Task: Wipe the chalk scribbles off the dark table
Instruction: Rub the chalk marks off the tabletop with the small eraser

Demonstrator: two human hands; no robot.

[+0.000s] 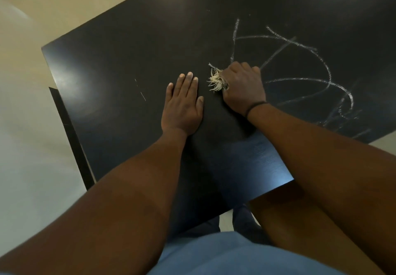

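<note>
Both forearms are bare, with no sleeves reaching into view. A thin dark band (256, 106) circles the wrist of the right hand (243, 86), right of centre. The left hand (183, 103) wears nothing. A light blue garment (235, 255) fills the bottom centre, with dark trouser legs (246, 225) just above it.

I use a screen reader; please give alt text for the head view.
The right hand grips a frayed rag on a dark table, beside white chalk scribbles. The left hand presses flat on the table.
</note>
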